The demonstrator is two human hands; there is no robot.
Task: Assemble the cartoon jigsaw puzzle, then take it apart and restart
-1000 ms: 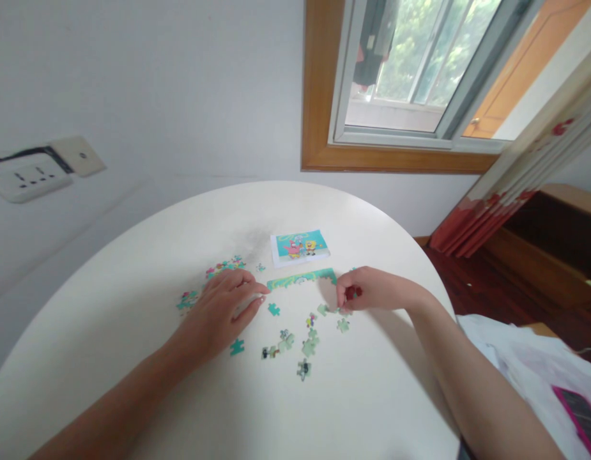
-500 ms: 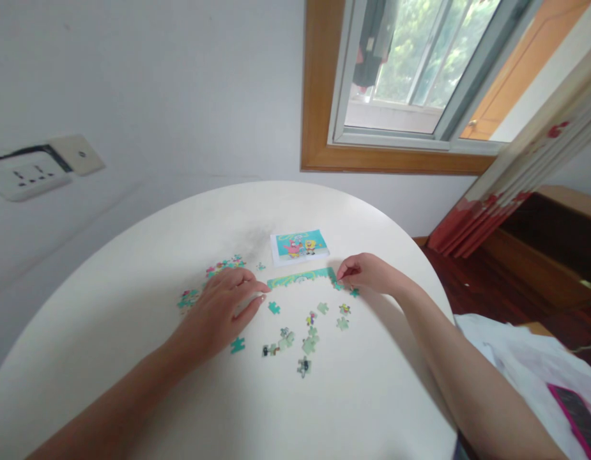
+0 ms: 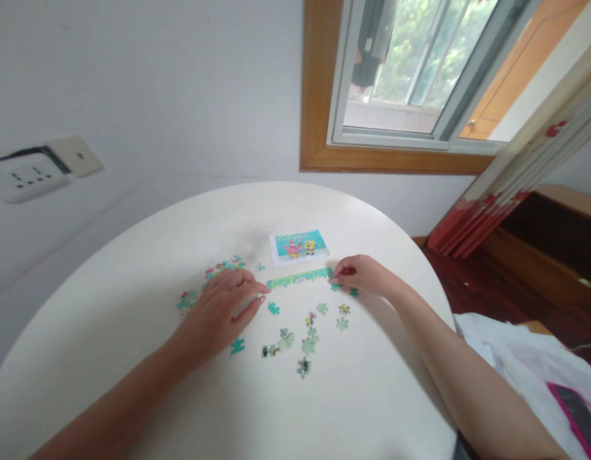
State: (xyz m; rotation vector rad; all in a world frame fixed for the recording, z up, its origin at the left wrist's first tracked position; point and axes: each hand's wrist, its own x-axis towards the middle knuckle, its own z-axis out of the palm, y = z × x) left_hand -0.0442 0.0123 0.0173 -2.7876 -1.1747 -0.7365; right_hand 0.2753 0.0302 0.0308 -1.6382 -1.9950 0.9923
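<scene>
A joined strip of green puzzle pieces (image 3: 299, 278) lies across the middle of a round white table (image 3: 132, 287). My left hand (image 3: 223, 310) rests flat on the table, fingers stretched, fingertips at the strip's left end. My right hand (image 3: 360, 273) is pinched at the strip's right end, fingers pressed on a small piece I cannot clearly see. Several loose pieces (image 3: 307, 332) lie scattered below the strip. A colourful cluster of pieces (image 3: 223, 265) sits left of the strip. A small reference picture card (image 3: 299, 246) lies just beyond the strip.
A wall socket (image 3: 27, 179) is on the wall at left. A wood-framed window (image 3: 400, 83) and a curtain (image 3: 515, 179) are at the back right. White cloth and a pink-edged phone (image 3: 575, 415) lie at lower right, beside the table edge.
My right hand has moved up from the loose pieces to the strip's right end and settled there. My left hand has stayed in place.
</scene>
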